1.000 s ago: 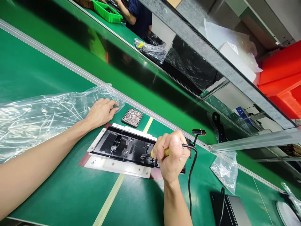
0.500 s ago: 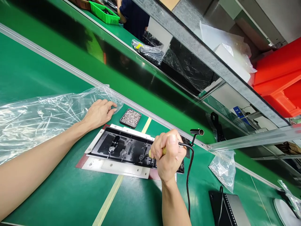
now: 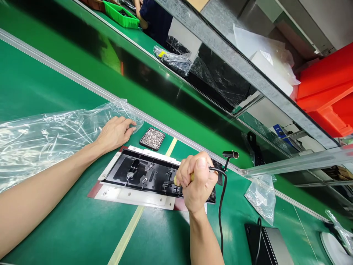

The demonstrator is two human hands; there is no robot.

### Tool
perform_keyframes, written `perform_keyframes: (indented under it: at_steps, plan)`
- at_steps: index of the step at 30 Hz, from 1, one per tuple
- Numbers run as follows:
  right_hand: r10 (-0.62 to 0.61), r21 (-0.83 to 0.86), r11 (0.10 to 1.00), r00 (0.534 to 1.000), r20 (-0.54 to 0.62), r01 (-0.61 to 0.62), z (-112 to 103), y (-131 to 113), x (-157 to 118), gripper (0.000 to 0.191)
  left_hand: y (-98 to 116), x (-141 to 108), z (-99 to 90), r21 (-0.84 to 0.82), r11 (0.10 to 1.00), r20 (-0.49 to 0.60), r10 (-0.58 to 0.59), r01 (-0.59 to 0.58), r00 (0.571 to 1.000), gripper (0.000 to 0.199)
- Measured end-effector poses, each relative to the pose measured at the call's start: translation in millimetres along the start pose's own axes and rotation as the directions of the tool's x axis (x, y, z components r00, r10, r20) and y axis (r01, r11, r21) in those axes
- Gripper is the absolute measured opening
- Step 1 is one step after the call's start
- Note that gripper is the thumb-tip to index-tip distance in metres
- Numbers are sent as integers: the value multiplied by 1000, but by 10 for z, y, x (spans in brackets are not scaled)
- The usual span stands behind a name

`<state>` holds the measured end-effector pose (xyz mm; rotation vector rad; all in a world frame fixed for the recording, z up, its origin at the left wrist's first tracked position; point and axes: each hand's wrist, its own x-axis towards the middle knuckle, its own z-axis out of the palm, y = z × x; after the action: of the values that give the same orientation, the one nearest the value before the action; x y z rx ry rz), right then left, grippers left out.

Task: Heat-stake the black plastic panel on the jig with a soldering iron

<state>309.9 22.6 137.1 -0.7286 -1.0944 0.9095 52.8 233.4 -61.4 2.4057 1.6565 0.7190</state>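
Observation:
My right hand [image 3: 197,180] is wrapped round the yellow handle of a soldering iron [image 3: 175,180], and a black cord runs from it down past my wrist. The iron's tip points into a long black plastic housing [image 3: 154,175], though my fist hides the housing's right part. That housing lies in a white fixture [image 3: 132,195] with dark red edges. My left hand [image 3: 117,132] rests on a clear plastic sheet [image 3: 55,136], fingers loosely bent and holding nothing. Just right of it, a small black tray [image 3: 152,138] is full of tiny metal pieces.
Behind the fixture stands a tube-shaped iron holder [image 3: 230,155]. To the right are a clear bag [image 3: 260,198] of small parts and a black-and-grey box [image 3: 268,243] with a cord. A metal rail borders the bench. Beyond, a person [image 3: 157,18] works near a green basket [image 3: 121,14].
Both hands keep nearly the same places, and the iron's tip stays at the same part of the housing. The view has shifted very slightly.

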Motion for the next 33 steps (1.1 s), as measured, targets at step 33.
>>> perform_keyframes:
  at_steps: [33]
  plan:
    - [9, 0, 1000, 1000, -16, -9, 0, -3, -7, 53, 17, 2, -12, -9, 1000, 11, 0, 1, 1000, 57]
